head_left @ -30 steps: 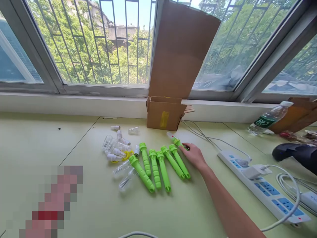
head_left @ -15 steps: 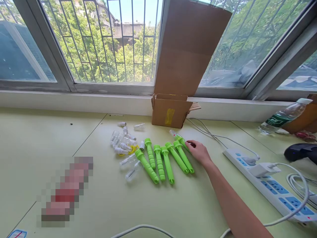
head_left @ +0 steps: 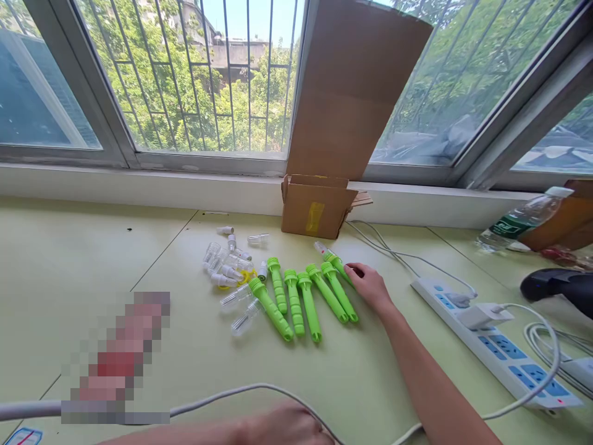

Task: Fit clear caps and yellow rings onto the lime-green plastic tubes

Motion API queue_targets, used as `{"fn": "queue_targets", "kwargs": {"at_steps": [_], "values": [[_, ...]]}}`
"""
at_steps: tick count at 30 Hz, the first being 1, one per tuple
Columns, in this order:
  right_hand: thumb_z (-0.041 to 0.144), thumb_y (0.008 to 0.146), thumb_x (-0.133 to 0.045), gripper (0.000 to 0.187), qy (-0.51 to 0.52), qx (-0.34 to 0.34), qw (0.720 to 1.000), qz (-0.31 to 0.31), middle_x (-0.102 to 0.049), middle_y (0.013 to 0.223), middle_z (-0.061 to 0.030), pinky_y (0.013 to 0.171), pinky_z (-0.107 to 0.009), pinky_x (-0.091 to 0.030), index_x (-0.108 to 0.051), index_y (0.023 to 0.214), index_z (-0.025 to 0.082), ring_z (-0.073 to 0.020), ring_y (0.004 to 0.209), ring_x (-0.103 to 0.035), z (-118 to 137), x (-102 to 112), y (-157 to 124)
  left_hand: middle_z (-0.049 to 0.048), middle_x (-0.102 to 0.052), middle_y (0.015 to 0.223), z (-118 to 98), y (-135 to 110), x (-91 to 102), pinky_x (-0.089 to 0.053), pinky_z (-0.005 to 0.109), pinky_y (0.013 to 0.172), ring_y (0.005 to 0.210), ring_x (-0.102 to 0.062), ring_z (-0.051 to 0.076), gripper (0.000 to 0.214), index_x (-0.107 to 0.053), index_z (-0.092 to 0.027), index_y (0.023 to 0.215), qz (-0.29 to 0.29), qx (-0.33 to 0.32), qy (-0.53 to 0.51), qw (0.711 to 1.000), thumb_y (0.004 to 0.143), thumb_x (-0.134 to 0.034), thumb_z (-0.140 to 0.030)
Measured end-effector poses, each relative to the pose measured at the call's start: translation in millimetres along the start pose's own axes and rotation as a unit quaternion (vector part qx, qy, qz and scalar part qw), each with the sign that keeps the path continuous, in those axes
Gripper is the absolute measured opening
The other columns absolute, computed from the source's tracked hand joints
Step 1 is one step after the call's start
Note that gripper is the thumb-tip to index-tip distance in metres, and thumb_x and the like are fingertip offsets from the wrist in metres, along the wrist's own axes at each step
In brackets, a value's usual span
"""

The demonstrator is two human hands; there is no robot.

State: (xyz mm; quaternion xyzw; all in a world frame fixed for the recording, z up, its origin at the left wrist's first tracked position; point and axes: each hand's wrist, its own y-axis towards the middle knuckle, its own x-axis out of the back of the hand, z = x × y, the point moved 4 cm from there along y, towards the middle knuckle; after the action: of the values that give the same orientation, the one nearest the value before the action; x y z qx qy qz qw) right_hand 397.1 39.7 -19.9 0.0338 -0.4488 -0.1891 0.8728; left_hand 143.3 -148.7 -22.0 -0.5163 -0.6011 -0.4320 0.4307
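My right hand (head_left: 369, 285) lies at the lower end of a green plastic handle (head_left: 340, 267), its fingers closed around it. This handle carries a clear tip with a small red spot inside. Just left of it, several more green handles (head_left: 309, 308) with threaded tops lie side by side on the table. At the bottom edge, my left hand (head_left: 290, 423) is partly cut off and smeared, beside a white cable (head_left: 259, 386); its fingers are hidden. Clear ribbed plastic caps (head_left: 245, 318) and white-ended pieces (head_left: 225, 280) are heaped left of the handles, with yellow rings (head_left: 245, 278) among them.
A cardboard box (head_left: 315, 210) with a tall raised flap stands against the window sill. On the right are a white power strip (head_left: 491, 346) with plugs and cables, a water bottle (head_left: 514, 222) and a black device (head_left: 551, 287). A pixelated patch (head_left: 120, 352) covers something at left.
My left hand has come into view at the bottom edge, and the white cable there has shifted up. My right hand stays at the tipped green handle. The view has shifted slightly.
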Motion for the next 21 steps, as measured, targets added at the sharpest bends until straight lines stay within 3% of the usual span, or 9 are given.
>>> {"fn": "queue_targets", "kwargs": {"at_steps": [4, 9, 12, 15, 18, 21], "values": [[0.048, 0.081, -0.048, 0.042, 0.006, -0.001, 1.000, -0.004, -0.072, 0.096, -0.0101, 0.076, -0.032, -0.046, -0.071, 0.098, 0.016, -0.0235, 0.085, -0.064, 0, 0, -1, -0.0038, -0.056, 0.052, 5, -4, 2.5, -0.028, 0.027, 0.044, 0.046, -0.054, 0.013, 0.010, -0.049, -0.020, 0.084, -0.038, 0.010, 0.119, 0.992, 0.085, -0.058, -0.026], [0.048, 0.081, -0.049, 0.042, 0.014, 0.002, 1.000, -0.002, -0.072, 0.096, -0.0107, 0.076, -0.033, -0.047, -0.072, 0.097, 0.017, -0.0244, 0.086, -0.064, -3, -1, 1, -0.0016, -0.056, 0.060, 20, -16, 22.5, -0.021, 0.029, 0.043, 0.048, -0.052, 0.015, 0.018, -0.048, -0.023, 0.084, -0.088, 0.067, 0.140, 0.984, 0.080, -0.059, -0.036], [0.049, 0.081, -0.049, 0.042, 0.023, 0.007, 1.000, -0.004, -0.073, 0.095, -0.0102, 0.076, -0.033, -0.047, -0.072, 0.097, 0.017, -0.0241, 0.085, -0.064, -3, -1, 1, -0.0013, -0.051, 0.055, 23, -25, 25.2, -0.021, 0.027, 0.043, 0.046, -0.045, 0.013, 0.020, -0.049, -0.024, 0.083, -0.162, -0.034, 0.115, 0.979, 0.082, -0.057, -0.042], [0.049, 0.080, -0.049, 0.042, 0.026, 0.009, 1.000, -0.007, -0.073, 0.095, -0.0099, 0.076, -0.033, -0.047, -0.072, 0.096, 0.018, -0.0237, 0.084, -0.064, -4, -1, 1, -0.0017, -0.047, 0.051, 20, -31, 16.2, -0.021, 0.028, 0.042, 0.044, -0.038, 0.012, 0.021, -0.050, -0.022, 0.079, -0.170, -0.090, 0.103, 0.976, 0.085, -0.055, -0.041], [0.049, 0.080, -0.049, 0.042, 0.024, 0.007, 1.000, -0.009, -0.073, 0.094, -0.0098, 0.076, -0.033, -0.047, -0.072, 0.096, 0.018, -0.0234, 0.083, -0.064, -4, -1, 1, -0.0031, -0.046, 0.051, 11, -33, 9.0, -0.025, 0.026, 0.042, 0.044, -0.037, 0.011, 0.010, -0.051, -0.022, 0.078, -0.146, -0.120, 0.114, 0.975, 0.085, -0.057, -0.024], [0.049, 0.080, -0.049, 0.043, 0.021, 0.006, 1.000, -0.007, -0.073, 0.095, -0.0101, 0.076, -0.033, -0.047, -0.072, 0.096, 0.017, -0.0236, 0.084, -0.064, -4, 0, 1, -0.0026, -0.047, 0.053, 7, -31, 13.5, -0.028, 0.025, 0.043, 0.045, -0.036, 0.010, 0.015, -0.051, -0.020, 0.074, -0.141, -0.088, 0.138, 0.976, 0.087, -0.055, -0.023]]}}
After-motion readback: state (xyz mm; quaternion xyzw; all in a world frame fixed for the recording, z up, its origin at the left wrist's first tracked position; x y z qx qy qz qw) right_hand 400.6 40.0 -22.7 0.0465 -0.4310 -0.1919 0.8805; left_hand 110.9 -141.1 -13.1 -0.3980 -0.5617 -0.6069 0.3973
